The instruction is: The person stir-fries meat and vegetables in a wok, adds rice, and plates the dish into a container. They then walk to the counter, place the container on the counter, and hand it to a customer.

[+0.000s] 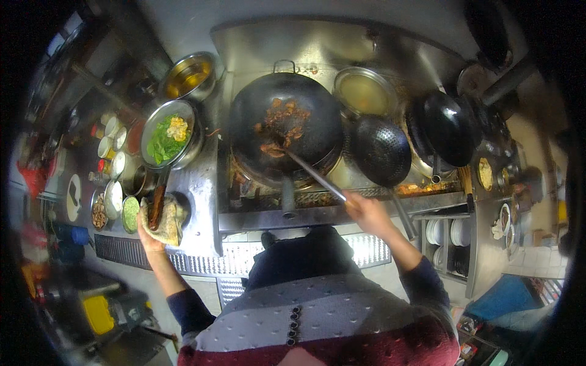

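Observation:
In the black wok (311, 137) on the range lie browned food pieces (288, 116) in a dark sauce. My right hand (366, 211) is closed round the handle of a long metal cooking utensil (316, 174), whose far end rests among the food. At the left my left hand (149, 235) has a folded cloth (168, 223) in it, against a brown handle (158, 203). Above that handle is a metal bowl or strainer (147, 137) with green leaves (161, 142) and pale yellow pieces (178, 129). Whether the handle belongs to it, I cannot tell for certain.
A perforated ladle (381, 151) lies right of the wok, below a pot of cloudy liquid (364, 94). Another black wok (448, 130) stands further right. A bowl of oil (190, 80) is at the upper left. Bowls of chopped ingredients (131, 212) line the left counter; stacked plates (435, 232) sit lower right.

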Tool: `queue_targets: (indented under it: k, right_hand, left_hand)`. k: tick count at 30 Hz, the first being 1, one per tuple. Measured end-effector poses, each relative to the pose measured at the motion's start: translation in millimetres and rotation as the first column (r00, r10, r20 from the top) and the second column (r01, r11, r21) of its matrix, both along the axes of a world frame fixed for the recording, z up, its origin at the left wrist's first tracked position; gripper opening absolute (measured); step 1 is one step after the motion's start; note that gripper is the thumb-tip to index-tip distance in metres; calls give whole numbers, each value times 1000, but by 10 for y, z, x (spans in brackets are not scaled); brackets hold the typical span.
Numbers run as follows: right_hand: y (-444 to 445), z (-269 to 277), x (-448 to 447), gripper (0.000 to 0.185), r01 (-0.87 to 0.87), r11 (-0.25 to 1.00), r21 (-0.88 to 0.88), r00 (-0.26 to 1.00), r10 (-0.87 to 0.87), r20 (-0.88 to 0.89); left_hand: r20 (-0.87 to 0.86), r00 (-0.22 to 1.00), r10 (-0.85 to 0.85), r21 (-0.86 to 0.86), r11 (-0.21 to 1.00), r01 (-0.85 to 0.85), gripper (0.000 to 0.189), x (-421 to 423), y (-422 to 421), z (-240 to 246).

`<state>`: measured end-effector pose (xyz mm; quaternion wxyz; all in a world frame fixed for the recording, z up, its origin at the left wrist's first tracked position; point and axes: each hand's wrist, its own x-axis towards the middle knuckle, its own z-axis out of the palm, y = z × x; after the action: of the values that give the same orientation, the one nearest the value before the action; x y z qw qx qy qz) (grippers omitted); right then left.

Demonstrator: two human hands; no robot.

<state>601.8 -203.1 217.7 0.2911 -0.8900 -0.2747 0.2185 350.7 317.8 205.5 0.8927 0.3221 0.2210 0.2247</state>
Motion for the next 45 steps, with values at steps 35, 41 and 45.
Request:
queue_targets:
  k: [35,41,45]
  right_hand:
    - [-743,1390,786,34,1,888,-460,888,211,408]
    - [-61,226,964,41,-15,965,-263,953,94,289]
    - [187,-160,881,45,45,989,-143,985,-20,172]
  left_hand:
    - [-379,900,214,880,384,279,59,1031,-2257,192]
    - [-247,932,264,318,931,-180,49,955,-1925,159]
    - [-114,979,168,-17,985,-171,22,779,-1438,132]
